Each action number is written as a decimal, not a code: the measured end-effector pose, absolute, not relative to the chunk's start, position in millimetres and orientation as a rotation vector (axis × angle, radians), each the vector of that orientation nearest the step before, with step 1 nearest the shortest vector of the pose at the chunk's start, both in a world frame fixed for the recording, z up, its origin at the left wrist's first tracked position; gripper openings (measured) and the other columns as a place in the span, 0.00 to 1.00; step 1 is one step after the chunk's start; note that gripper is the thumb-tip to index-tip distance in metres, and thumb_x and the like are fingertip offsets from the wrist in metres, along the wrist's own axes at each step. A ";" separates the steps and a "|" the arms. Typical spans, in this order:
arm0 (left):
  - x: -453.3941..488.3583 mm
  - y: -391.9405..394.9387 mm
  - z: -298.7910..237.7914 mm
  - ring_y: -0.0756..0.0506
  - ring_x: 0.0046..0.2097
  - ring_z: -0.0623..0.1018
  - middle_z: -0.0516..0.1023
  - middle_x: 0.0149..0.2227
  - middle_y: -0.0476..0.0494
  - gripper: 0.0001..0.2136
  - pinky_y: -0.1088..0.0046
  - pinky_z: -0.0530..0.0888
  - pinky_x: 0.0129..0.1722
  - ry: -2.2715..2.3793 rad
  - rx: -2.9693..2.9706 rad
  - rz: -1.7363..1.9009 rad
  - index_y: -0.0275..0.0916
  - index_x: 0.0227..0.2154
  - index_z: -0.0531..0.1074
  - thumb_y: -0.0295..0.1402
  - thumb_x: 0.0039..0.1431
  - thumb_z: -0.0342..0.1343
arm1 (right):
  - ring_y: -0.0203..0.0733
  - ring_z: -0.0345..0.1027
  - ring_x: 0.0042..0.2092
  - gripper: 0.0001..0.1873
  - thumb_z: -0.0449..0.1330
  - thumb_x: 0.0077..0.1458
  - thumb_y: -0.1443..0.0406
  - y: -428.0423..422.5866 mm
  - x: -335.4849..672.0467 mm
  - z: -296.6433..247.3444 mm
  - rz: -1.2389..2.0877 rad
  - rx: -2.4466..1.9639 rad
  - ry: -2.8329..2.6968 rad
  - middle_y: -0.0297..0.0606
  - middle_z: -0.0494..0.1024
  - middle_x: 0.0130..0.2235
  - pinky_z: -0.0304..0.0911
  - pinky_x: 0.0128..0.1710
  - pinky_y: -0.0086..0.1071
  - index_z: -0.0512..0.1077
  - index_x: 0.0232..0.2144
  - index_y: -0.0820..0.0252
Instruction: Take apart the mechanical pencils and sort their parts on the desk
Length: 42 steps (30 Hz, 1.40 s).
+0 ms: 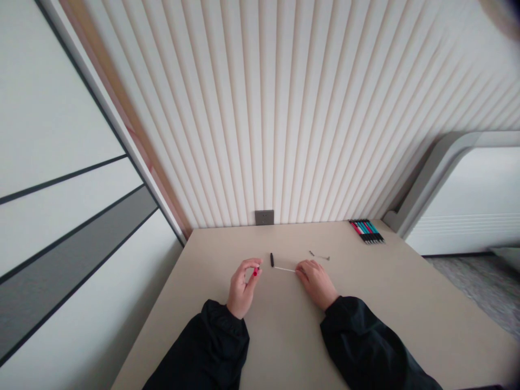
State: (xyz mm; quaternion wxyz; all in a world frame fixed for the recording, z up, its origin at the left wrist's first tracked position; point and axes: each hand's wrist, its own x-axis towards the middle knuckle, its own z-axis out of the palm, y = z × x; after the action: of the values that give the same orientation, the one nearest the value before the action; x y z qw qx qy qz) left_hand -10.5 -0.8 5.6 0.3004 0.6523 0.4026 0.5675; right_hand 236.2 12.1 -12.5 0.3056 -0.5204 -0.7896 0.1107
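My left hand (242,287) is raised a little off the beige table (385,303), fingers pinched on a small red piece (255,273). My right hand (317,281) rests on the table, its fingertips closed on one end of a thin white refill (284,269) that lies flat and points left. A short black pen part (272,259) lies just beyond, between the two hands. Two small metal bits (320,255) lie past my right hand. Both arms wear black sleeves.
A row of several pens (366,231), red, teal and black, lies at the table's far right by the ribbed wall. A grey wall socket (264,217) sits at the table's back edge. White panels stand left, a white unit right.
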 end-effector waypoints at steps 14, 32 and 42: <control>-14.8 6.8 2.7 0.43 0.41 0.74 0.75 0.37 0.43 0.07 0.62 0.71 0.43 1.390 2.165 1.265 0.41 0.39 0.72 0.35 0.63 0.51 | 0.41 0.68 0.36 0.11 0.48 0.64 0.62 11.2 234.3 -3.2 0.254 -1.273 -1.869 0.39 0.74 0.32 0.63 0.38 0.33 0.68 0.33 0.57; -13.4 6.7 2.2 0.43 0.41 0.74 0.75 0.37 0.43 0.07 0.63 0.71 0.43 1.344 2.179 1.158 0.42 0.40 0.73 0.33 0.63 0.51 | 0.42 0.68 0.37 0.12 0.48 0.65 0.63 9.1 231.9 0.5 0.238 -1.252 -1.983 0.38 0.74 0.32 0.64 0.40 0.34 0.69 0.33 0.56; -12.1 5.2 5.3 0.43 0.41 0.73 0.74 0.37 0.43 0.08 0.63 0.71 0.44 1.307 2.197 1.105 0.42 0.41 0.73 0.33 0.63 0.50 | 0.43 0.67 0.36 0.13 0.47 0.66 0.63 11.0 234.4 -1.5 0.152 -1.244 -2.050 0.39 0.74 0.32 0.63 0.40 0.37 0.70 0.34 0.57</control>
State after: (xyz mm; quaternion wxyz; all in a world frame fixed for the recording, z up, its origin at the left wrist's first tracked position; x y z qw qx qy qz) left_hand -12.1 5.2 5.3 0.1773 0.7764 0.4618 0.3905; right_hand 234.4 11.0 -1.5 0.3609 -0.4828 -0.7957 0.0589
